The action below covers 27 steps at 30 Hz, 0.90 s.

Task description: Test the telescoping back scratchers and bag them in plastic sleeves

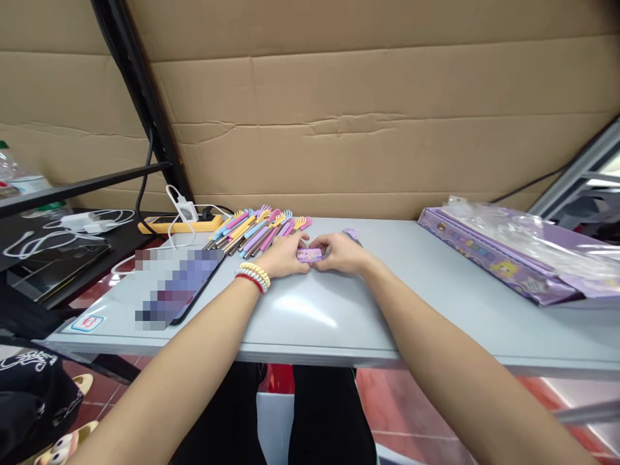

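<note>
My left hand [285, 254] and my right hand [341, 252] meet over the table, their fingers closed on a small purple printed box [309, 255]. Its patterned face is turned toward me, and the fingertips behind it are partly hidden. Just beyond my right hand, the claw-shaped end of a purple back scratcher [352, 233] shows. Close to my left hand lies a pile of back scratchers [256, 230] in pink, yellow, blue and purple, with metal rods. Beaded bracelets [252, 276] circle my left wrist.
A phone [186, 290], partly pixelated, lies on the left of the grey table [436, 323]. Behind it are a yellow power strip [180, 225] and a white charger [186, 208] with cables. A purple printed carton [494, 258] with clear plastic stands right. Cardboard [339, 129] walls the back.
</note>
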Motion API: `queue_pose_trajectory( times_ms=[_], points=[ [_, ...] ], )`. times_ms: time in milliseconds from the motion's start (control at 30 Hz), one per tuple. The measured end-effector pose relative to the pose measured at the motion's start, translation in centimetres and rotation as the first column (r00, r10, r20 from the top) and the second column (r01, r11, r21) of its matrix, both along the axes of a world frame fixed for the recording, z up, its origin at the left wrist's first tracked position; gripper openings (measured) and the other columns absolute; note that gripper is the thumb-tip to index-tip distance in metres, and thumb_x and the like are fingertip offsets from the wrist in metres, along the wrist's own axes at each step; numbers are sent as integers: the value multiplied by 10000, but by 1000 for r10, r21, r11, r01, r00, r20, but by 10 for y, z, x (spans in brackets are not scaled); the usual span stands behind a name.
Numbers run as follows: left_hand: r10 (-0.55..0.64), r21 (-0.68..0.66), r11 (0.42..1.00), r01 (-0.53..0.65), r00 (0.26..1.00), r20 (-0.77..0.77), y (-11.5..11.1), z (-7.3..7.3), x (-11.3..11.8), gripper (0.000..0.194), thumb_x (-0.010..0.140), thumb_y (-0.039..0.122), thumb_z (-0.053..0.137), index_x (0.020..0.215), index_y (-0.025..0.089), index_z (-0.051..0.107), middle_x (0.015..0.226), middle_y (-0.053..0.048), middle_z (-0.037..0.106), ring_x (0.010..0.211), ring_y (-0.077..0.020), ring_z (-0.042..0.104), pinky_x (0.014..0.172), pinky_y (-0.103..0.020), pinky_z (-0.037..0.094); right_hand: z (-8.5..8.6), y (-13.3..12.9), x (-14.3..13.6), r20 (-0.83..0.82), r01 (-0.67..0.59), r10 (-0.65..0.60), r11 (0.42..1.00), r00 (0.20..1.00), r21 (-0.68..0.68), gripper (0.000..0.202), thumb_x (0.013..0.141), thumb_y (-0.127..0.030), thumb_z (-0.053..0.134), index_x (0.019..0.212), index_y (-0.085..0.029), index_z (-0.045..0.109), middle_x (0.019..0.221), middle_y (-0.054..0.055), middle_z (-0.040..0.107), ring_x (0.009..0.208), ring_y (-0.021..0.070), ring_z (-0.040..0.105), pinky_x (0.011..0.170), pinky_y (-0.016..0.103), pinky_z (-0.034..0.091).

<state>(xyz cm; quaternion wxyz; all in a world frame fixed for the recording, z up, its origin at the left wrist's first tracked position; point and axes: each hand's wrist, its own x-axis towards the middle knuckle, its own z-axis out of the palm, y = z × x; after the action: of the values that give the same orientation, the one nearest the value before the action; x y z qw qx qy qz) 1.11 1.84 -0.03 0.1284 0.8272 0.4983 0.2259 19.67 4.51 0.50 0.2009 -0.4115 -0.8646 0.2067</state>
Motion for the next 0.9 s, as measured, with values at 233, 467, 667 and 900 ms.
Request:
queue_pose_trajectory(
  times_ms=[233,467,667,900],
  points=[
    [48,62,997,-42,995,-90,-1,2,-1,706,656,404,651,1298,169,474,1315,-107,551,1236,-295,478,1084,-420,289,2,5,13,22,151,-153,986,988,73,419,600,-227,660,1016,-188,698,946,23,706,854,182,617,748,255,448],
    [143,73,988,-136,984,-102,-2,6,-3,588,696,382,592,1247,194,509,1234,-81,597,1189,-282,503,1027,-418,334,0,10,20,75,272,-275,961,959,45,467,634,-238,652,1096,-175,673,1104,56,674,1014,210,592,832,258,440],
    [107,31,994,-103,983,-149,-9,6,3,594,707,329,547,1278,188,463,1172,-75,640,1185,-266,508,1033,-437,303,-4,14,20,81,264,-264,964,961,2,591,639,-237,665,1221,-156,595,1180,80,636,1066,219,575,893,281,430],
    [86,56,996,-75,968,-235,-14,8,14,607,768,307,465,1350,158,381,1154,-106,653,1172,-284,514,1062,-474,246,-2,18,25,64,241,-238,970,969,-43,628,637,-330,729,1222,-151,584,1202,98,625,1062,224,582,892,290,439]
  ],
)
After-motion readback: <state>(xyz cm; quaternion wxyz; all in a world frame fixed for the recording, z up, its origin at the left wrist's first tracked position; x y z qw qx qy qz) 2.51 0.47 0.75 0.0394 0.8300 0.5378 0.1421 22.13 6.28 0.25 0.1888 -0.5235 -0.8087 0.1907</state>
